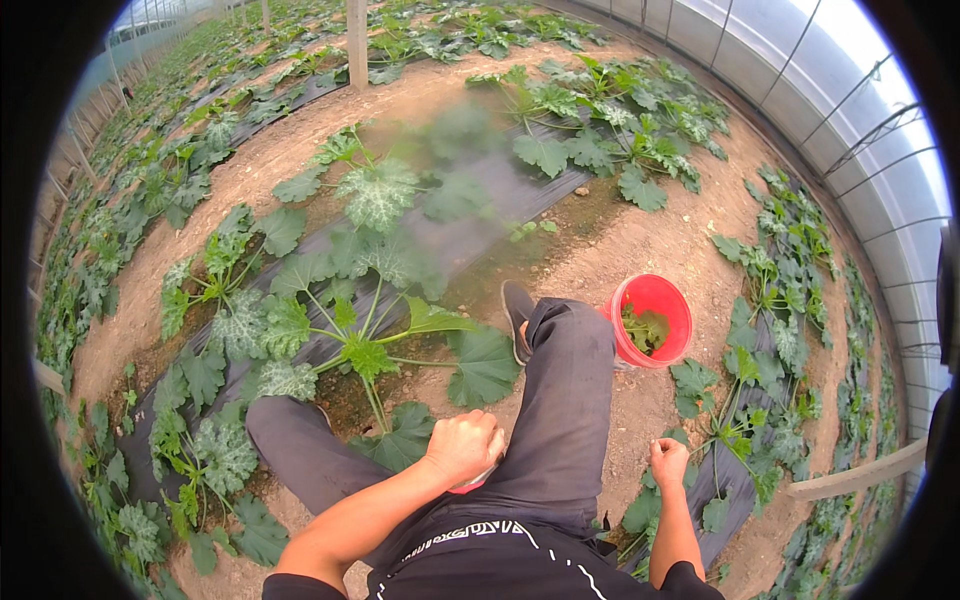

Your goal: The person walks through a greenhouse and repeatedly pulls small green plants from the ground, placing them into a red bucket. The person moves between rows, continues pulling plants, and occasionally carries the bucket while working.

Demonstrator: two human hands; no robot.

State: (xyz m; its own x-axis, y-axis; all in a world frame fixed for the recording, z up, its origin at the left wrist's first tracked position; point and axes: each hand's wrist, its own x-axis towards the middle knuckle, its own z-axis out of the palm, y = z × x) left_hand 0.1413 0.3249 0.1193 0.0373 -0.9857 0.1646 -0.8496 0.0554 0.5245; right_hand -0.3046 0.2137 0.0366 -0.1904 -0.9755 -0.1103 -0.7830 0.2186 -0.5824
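My left hand (463, 448) is curled, knuckles up, in front of my lap between my thighs. Just beneath it shows the edge of a small white and pinkish-red object (472, 484), mostly hidden by the hand and wrist, so I cannot tell what it is or whether I grip it. Out to the side, my right hand (667, 459) has its fingers drawn together, and nothing shows between them. A squash plant (367, 352) with broad, silver-mottled leaves spreads before my left knee. Beyond my right knee stands a red plastic bucket (679, 319) with some greenish plant pieces (645, 330) inside.
More squash plants (600, 135) grow in rows through black plastic mulch (525, 195), with bare soil paths (652, 240) between. A concrete post (358, 45) rises ahead; another pale post (862, 472) slants at right. The greenhouse film wall (795, 60) curves along the right.
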